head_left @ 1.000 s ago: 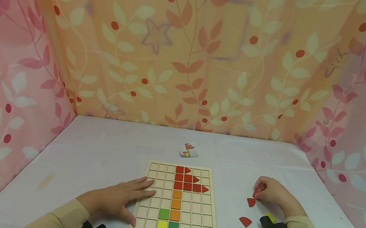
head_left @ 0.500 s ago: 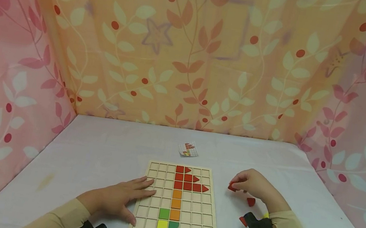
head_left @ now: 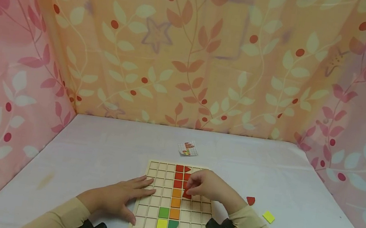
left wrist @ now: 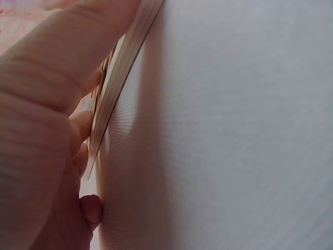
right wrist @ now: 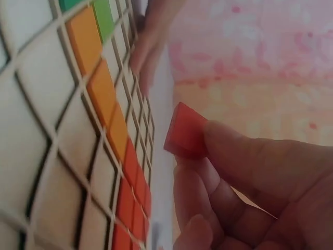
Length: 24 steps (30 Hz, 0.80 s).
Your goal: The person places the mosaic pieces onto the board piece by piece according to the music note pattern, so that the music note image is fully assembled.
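A wooden grid board [head_left: 196, 218] lies on the table, partly filled with coloured tiles. My left hand [head_left: 117, 197] rests at its left edge, fingers spread over the rim; in the left wrist view the thumb [left wrist: 57, 57] lies along the board's side. Between thumb and fingers, my right hand [head_left: 209, 187] pinches a red tile [right wrist: 186, 131], square-looking and tilted. It is held over the board, just right of the top orange tile [head_left: 176, 193]. Red tiles [head_left: 178, 176] fill cells in the upper rows, some hidden by the right hand. Green [head_left: 164, 213] and yellow [head_left: 162, 225] squares and a dark green quarter-round [head_left: 172, 226] sit lower.
Right of the board lie a loose red rounded piece [head_left: 250, 200] and a yellow square [head_left: 268, 217]. A small printed pattern card [head_left: 188, 148] lies beyond the board. Patterned curtains [head_left: 189, 71] enclose the white table [head_left: 110, 146] behind and at the sides.
My right hand has carried the red tile left from the loose pieces to over the board. Its arm now covers one loose red piece. My left hand has stayed in place.
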### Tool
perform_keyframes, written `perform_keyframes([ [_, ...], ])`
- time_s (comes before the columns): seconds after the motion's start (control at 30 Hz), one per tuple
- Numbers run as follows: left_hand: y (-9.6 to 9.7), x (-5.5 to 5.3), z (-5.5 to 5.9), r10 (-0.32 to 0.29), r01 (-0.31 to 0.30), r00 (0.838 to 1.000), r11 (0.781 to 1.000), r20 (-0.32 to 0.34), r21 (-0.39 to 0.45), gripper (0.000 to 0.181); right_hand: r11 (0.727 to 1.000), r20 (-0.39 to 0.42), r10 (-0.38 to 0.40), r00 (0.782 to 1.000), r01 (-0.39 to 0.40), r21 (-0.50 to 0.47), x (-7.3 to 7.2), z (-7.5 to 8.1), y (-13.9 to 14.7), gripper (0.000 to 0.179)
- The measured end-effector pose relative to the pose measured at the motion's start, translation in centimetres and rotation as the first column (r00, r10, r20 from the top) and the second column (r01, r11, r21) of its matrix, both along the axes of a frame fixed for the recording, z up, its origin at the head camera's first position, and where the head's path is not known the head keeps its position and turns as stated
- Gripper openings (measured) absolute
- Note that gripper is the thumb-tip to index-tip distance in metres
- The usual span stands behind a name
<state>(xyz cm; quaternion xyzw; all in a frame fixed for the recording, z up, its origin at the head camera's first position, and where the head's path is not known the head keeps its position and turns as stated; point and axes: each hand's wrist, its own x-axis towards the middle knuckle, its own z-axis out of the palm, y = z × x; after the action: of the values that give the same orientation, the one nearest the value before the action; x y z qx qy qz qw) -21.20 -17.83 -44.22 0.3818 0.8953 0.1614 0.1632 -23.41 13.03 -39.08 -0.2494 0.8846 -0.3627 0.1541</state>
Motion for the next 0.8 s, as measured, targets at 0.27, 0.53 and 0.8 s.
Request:
perform_keyframes([
  [0.27, 0.0, -0.1, 0.0, -0.006, 0.006, 1.000, 1.000, -0.005, 0.001, 0.091, 0.994, -0.044, 0.092, 0.995, -0.089, 0.062, 0.4, -0.8, -4.0, 0.008],
  [0.53, -0.1, -0.1, 0.1, -0.028, 0.028, 0.999, 0.999, -0.021, 0.016, 0.091, 0.990, -0.069, 0.040, 0.997, -0.030, 0.140, 0.5, -1.8, -5.9, 0.017],
  [0.8, -0.2, -0.2, -0.1, -0.036, 0.036, 0.999, 0.999, -0.029, 0.020, 0.091, 0.990, -0.049, 0.018, 0.999, -0.011, 0.143, 0.6, -2.0, -6.5, 0.017],
])
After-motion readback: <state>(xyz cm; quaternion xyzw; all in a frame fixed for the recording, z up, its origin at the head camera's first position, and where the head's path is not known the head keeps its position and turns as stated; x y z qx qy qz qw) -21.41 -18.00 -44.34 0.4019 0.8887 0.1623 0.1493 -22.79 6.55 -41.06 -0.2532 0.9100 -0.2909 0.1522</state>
